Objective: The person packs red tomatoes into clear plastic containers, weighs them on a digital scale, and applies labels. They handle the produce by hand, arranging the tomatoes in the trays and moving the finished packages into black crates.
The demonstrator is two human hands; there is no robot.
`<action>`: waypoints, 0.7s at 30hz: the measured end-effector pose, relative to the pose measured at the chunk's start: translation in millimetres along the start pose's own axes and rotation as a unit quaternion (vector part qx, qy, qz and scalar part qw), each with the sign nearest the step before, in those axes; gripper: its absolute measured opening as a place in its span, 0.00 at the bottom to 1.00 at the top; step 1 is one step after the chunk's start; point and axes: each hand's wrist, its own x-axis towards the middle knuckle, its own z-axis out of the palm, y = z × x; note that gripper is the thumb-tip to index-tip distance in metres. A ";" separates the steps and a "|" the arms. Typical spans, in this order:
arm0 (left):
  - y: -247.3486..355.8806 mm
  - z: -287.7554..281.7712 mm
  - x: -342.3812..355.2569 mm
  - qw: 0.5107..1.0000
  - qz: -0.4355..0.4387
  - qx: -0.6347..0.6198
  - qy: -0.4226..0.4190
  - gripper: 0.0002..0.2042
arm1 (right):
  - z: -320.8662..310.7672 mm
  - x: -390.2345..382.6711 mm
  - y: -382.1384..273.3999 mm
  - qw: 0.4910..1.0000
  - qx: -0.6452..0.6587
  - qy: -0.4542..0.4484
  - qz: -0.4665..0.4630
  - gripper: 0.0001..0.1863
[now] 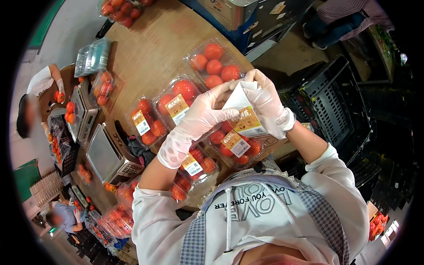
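My gloved left hand (201,115) and gloved right hand (270,106) grip a small stack or fold of white-backed label paper (247,123) with a yellow printed front, my left thumb resting on it. Just beyond my fingers lies a clear clamshell pack of tomatoes (212,57) with no label visible. Around and beneath my hands are labelled tomato packs: one at left (145,121), one in the middle (174,99), one lower down (198,163) and one under the label paper (234,145).
The wooden table (141,57) holds metal scales (104,152), stacked lids (92,57) and more tomato packs (119,221). Co-workers handle tomatoes at upper left (46,81) and lower left (66,218). Black crates (329,101) stand at right; another person's legs (322,28) show behind.
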 end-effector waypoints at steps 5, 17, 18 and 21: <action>7.5 2.0 9.9 0.995 -0.090 0.032 0.025 0.24 | -26.4 -2.1 -7.2 0.997 -0.077 -0.016 -0.002 0.22; 22.2 -39.6 53.8 0.984 -0.173 0.041 -0.016 0.19 | -37.3 30.7 -16.5 0.987 -0.140 -0.073 0.030 0.24; 16.5 -42.0 57.5 0.986 -0.141 0.088 -0.022 0.19 | -38.0 32.8 -17.7 0.985 -0.150 -0.079 0.042 0.25; 14.4 -49.3 70.6 0.972 -0.100 0.214 -0.013 0.19 | -60.9 45.4 1.3 0.969 -0.209 -0.084 0.097 0.23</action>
